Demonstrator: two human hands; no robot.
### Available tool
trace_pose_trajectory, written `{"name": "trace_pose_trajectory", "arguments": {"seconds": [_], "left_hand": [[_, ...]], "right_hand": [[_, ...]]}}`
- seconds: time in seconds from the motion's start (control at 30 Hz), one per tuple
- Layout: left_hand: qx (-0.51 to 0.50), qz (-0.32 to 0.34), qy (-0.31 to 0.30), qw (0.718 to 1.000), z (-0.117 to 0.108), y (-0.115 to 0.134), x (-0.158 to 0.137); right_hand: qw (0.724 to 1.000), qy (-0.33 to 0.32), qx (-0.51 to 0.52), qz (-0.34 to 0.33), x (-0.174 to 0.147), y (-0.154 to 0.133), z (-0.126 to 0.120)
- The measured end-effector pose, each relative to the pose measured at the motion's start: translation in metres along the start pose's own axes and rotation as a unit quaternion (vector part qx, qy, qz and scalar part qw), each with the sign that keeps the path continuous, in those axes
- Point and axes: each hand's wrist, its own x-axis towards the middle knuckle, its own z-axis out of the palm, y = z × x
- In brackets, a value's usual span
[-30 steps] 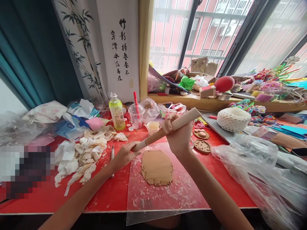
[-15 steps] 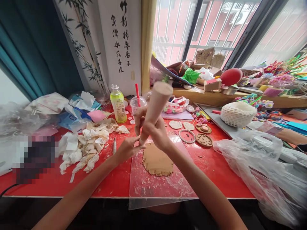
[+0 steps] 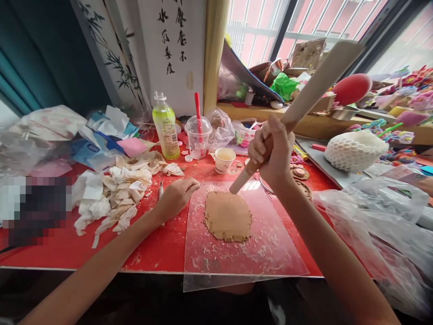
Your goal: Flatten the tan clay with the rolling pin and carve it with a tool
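Observation:
My right hand (image 3: 272, 151) grips a tapered wooden rolling pin (image 3: 311, 92) near its thin end and holds it raised, its thick end pointing up to the right. The thin tip hangs just above the far edge of a clear plastic sheet (image 3: 270, 253). A flattened slab of brown clay (image 3: 228, 215) lies on that sheet. My left hand (image 3: 177, 195) rests on the red table (image 3: 155, 248) at the sheet's left corner, fingers curled, holding nothing that I can see.
A heap of torn paper scraps (image 3: 115, 194) lies to the left. Behind the sheet stand a small cup (image 3: 225, 159), a lidded cup with a red straw (image 3: 198, 135) and a green bottle (image 3: 165, 127). Crumpled clear bags (image 3: 379, 225) fill the right side. A white mesh ball (image 3: 355, 149) sits beyond.
My left hand has let go of the rolling pin and dropped to the table. My right hand has swung the pin from upright to a slant toward the right.

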Motion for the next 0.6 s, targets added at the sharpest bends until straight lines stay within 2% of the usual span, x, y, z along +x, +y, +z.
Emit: {"name": "trace_pose_trajectory", "arguments": {"seconds": [0.13, 0.23, 0.33, 0.5, 0.6], "left_hand": [[0.156, 0.094, 0.01, 0.983, 0.004, -0.01, -0.002], [0.223, 0.161, 0.006, 0.962, 0.004, -0.012, -0.002], [0.242, 0.175, 0.02, 0.954, 0.001, -0.011, -0.002], [0.267, 0.171, 0.037, 0.948, -0.006, -0.007, -0.001], [0.267, 0.178, 0.06, 0.945, -0.008, -0.006, 0.0]], "right_hand": [[0.997, -0.019, -0.039, 0.057, -0.017, 0.011, -0.012], [0.998, -0.022, -0.056, 0.023, -0.014, 0.006, -0.01], [0.998, -0.015, -0.058, -0.02, -0.012, 0.003, -0.006], [0.994, -0.037, -0.086, 0.063, -0.021, 0.012, -0.004], [0.997, -0.025, -0.074, 0.01, -0.018, 0.009, -0.002]]}}
